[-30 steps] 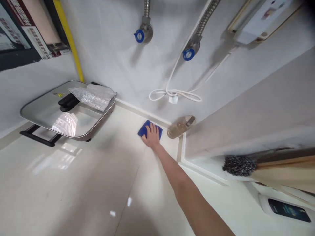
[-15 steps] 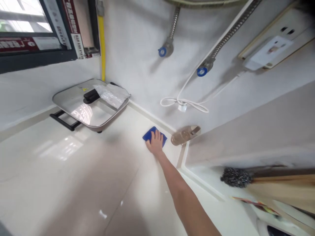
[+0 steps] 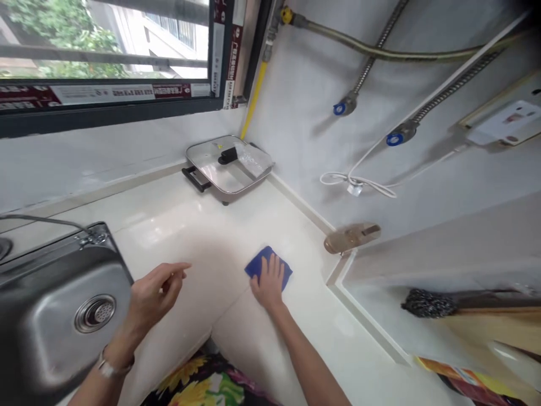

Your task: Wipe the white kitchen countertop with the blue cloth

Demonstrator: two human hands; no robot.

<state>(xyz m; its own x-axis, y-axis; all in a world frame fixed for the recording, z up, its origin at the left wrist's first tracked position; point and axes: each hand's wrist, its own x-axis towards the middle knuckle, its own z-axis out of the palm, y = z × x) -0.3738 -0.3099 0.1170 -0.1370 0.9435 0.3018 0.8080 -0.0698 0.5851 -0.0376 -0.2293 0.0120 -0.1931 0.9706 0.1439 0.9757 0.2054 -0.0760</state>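
Observation:
My right hand [image 3: 269, 283] lies flat on a blue cloth [image 3: 257, 265] on the pale countertop [image 3: 194, 231], its fingers spread and pressing it down. The cloth is spread out, with its corners showing around the fingers. My left hand [image 3: 156, 293] hovers between the cloth and the sink. It holds nothing; the index finger points forward and the others are loosely curled. A bracelet or watch [image 3: 110, 366] circles the left wrist.
A metal sink [image 3: 46, 299] with a drain is at the left. An electric pan with a glass lid [image 3: 224, 169] stands in the back corner. A brown wall fitting [image 3: 350, 237], coiled white cord [image 3: 359, 183] and valves [image 3: 344, 106] line the right wall. A steel scrubber [image 3: 426, 303] lies at right.
The right hand and cloth have come back from the wall corner toward me. My left hand has entered at the left. The view has shifted, bringing in the sink and more window.

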